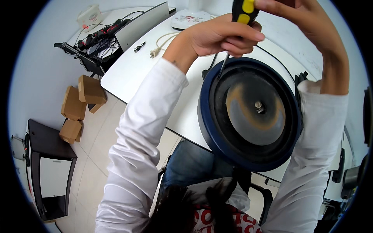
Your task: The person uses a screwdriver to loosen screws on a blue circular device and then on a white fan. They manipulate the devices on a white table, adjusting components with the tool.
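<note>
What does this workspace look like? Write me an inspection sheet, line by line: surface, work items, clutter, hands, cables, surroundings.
Surface: white table, partly covered.
Work items: dark-blue round appliance with a brown-stained metal plate; black-and-yellow screwdriver, its shaft reaching inside the rim, tip contact unclear.
Clutter: white floral-patterned object toward the table's far side.
Hands: left hand closed around the screwdriver; right hand at the handle's upper part, grip partly out of frame.
Cables: beige cord with plug and small black cable on the table; cable tangle beyond its left side.
Surroundings: cardboard boxes and dark cabinet at left.
</note>
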Demonstrator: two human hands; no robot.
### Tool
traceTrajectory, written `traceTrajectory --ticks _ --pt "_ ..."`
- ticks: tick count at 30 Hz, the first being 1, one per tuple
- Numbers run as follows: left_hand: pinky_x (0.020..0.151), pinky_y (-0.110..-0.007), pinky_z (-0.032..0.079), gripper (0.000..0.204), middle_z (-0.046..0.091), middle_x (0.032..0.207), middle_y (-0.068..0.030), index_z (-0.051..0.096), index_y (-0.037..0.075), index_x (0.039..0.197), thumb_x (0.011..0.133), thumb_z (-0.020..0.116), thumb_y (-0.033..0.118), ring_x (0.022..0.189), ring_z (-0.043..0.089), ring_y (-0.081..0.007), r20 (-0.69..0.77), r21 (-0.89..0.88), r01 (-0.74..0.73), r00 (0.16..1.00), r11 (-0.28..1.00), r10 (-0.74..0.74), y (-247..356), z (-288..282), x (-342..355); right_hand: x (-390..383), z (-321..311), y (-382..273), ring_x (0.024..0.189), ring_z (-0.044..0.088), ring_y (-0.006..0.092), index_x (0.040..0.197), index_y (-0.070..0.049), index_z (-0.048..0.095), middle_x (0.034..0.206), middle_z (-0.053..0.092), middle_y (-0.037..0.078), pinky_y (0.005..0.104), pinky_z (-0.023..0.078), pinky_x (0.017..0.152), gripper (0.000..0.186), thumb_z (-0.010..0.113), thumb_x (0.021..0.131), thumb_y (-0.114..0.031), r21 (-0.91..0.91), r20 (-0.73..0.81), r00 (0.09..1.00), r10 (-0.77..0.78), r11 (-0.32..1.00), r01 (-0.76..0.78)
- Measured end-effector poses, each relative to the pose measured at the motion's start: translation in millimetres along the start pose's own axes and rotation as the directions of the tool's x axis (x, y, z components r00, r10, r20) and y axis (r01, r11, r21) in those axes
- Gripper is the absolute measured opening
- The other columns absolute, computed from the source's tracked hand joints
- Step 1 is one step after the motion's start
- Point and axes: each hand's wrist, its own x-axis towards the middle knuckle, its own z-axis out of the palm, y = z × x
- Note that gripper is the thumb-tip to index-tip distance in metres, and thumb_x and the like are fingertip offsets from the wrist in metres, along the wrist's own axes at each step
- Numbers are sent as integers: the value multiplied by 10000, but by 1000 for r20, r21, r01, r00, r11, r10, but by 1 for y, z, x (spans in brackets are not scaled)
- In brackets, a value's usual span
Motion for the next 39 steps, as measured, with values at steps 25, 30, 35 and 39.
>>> traceTrajectory --ticks 25,30,35,39 --pt "442 -222 288 188 418 557 26 499 72 695 824 586 178 468 366 -70 -473 -12 51 880 999 -50 10 15 7 9 7 21 637 552 139 863 16 621 706 591 69 218 446 620 305 653 806 -282 -180 -138 990 24 982 -49" --pt "497 -243 343 154 483 611 -17 547 8 756 818 563 148 554 447 -96 -724 467 0 574 884 383 -7 42 22 1 29 -2 543 467 101 764 -4 579 588 496 25 198 378 537 296 656 794 -288 -216 -253 968 -1 975 -56" --pt "367 -207 210 216 284 450 58 408 99 724 867 543 188 373 266 -42 -79 -144 -28 997 989 16 8 8 10 -6 27 -9 713 527 141 1065 41 536 804 540 79 224 440 651 374 570 871 -277 -131 -130 989 -73 990 55" --pt "383 -198 220 271 303 461 71 375 127 713 889 536 255 386 276 -39 431 -469 -3 872 883 232 -13 -27 11 -4 34 -12 903 586 202 1189 50 482 990 581 154 266 481 809 419 541 891 -238 -14 -148 985 -87 996 86"
